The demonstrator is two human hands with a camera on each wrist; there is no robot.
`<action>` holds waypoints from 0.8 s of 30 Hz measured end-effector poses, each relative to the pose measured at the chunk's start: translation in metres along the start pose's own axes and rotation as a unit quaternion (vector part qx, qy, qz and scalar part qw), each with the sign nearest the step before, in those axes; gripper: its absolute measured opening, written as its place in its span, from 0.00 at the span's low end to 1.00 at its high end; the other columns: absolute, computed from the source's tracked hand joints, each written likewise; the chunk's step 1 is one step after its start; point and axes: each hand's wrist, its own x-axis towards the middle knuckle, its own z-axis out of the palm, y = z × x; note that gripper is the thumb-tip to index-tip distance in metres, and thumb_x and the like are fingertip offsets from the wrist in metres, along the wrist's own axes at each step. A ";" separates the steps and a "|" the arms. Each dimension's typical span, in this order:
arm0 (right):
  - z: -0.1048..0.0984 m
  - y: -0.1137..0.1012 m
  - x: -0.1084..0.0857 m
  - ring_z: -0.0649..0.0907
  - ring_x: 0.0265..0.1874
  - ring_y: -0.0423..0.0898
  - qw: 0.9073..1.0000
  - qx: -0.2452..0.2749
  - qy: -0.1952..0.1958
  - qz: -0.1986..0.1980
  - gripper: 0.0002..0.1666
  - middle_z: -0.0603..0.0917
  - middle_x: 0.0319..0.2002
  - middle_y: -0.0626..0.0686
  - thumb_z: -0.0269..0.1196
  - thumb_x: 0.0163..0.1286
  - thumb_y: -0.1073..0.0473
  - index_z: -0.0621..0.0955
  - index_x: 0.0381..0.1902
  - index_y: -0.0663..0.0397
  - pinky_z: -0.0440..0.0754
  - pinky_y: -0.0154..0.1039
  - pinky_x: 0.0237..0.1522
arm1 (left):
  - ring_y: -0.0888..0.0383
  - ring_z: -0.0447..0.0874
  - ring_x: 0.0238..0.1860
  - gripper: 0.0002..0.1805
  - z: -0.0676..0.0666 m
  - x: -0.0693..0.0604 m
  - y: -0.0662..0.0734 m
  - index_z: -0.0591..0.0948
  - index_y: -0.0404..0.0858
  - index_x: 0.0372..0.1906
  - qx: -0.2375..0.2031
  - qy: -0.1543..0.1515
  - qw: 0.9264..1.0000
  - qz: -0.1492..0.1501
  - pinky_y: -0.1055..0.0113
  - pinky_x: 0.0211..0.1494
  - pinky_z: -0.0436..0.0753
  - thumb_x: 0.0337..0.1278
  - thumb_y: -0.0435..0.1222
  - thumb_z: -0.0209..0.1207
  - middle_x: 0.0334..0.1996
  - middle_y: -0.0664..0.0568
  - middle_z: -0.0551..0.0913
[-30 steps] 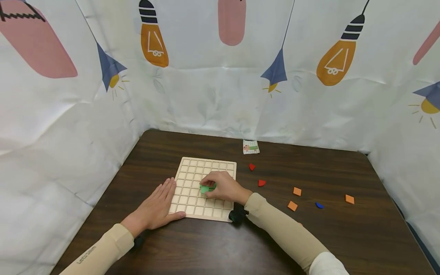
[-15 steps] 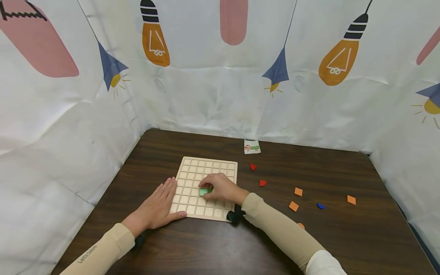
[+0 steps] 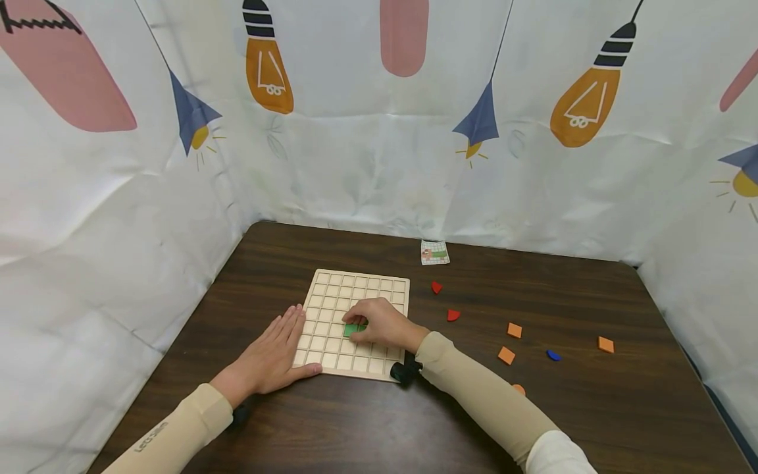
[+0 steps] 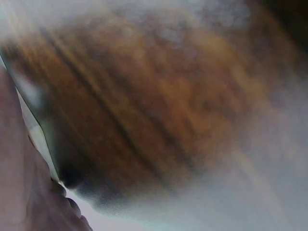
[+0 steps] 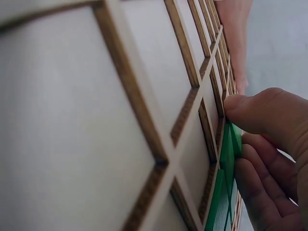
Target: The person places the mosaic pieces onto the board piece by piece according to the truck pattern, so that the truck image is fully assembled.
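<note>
From where I stand, the dark wood-grained table (image 3: 355, 428) spreads out on the near side of the pale wooden gridded board (image 3: 320, 343), and two beige fabric sleeves (image 3: 177, 431) come in from there. The left hand (image 3: 266, 352) lies flat, gripping nothing, its straight fingers against the board's left edge and its thumb reaching the near left corner. A small black device (image 3: 404, 373) on the right wrist hangs at the board's near right corner.

The right hand (image 3: 385, 322) arches over the board's middle, thumb and fingertips clamped from opposite sides on the green flat pieces (image 5: 226, 149), which sit together in the grid; the fingers partly hide them. Rows of bare cells run out from them to the far and left edges.

To the right of the board, past a strip of dark wood, an orange round piece (image 3: 519, 389) peeks from behind a sleeve. Farther off that same side lie a blue half-round piece (image 3: 553, 355), three orange square pieces (image 3: 506, 355), well apart, and, nearer the board's right edge, two red wedge-shaped pieces (image 3: 453, 316). Beyond the board's far right corner is a small printed paper card (image 3: 435, 253), just before the white lamp-patterned curtain (image 3: 367, 171).
</note>
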 end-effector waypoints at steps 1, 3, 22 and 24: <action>0.000 0.000 0.000 0.86 0.43 0.39 1.000 -0.002 0.000 0.000 0.18 0.90 0.46 0.48 0.74 0.66 0.55 0.88 0.53 0.51 0.84 0.28 0.47 | 0.37 0.50 0.84 0.61 0.000 0.000 0.000 0.53 0.26 0.81 -0.001 0.000 1.000 0.000 0.41 0.83 0.60 0.65 0.72 0.49 0.83 0.33 0.51; 0.000 0.001 -0.001 0.86 0.43 0.39 1.000 -0.001 0.002 0.000 0.19 0.90 0.46 0.48 0.74 0.66 0.55 0.88 0.54 0.51 0.84 0.28 0.47 | 0.37 0.50 0.84 0.61 -0.001 0.001 0.001 0.53 0.26 0.81 -0.001 -0.001 1.000 0.001 0.40 0.83 0.60 0.65 0.72 0.49 0.83 0.33 0.51; -0.009 0.008 -0.018 0.86 0.42 0.39 1.000 -0.011 0.023 -0.014 0.20 0.90 0.47 0.46 0.75 0.64 0.55 0.88 0.54 0.49 0.84 0.28 0.47 | 0.35 0.50 0.84 0.61 -0.005 0.002 0.004 0.53 0.25 0.81 -0.003 -0.004 1.000 -0.002 0.39 0.83 0.60 0.65 0.72 0.49 0.83 0.32 0.51; -0.010 0.009 -0.021 0.86 0.43 0.39 1.000 -0.014 0.025 -0.010 0.20 0.90 0.48 0.46 0.75 0.64 0.55 0.88 0.55 0.49 0.84 0.29 0.47 | 0.35 0.50 0.84 0.61 -0.005 0.001 0.004 0.53 0.25 0.81 -0.004 -0.003 1.000 -0.002 0.39 0.83 0.60 0.65 0.72 0.49 0.83 0.32 0.51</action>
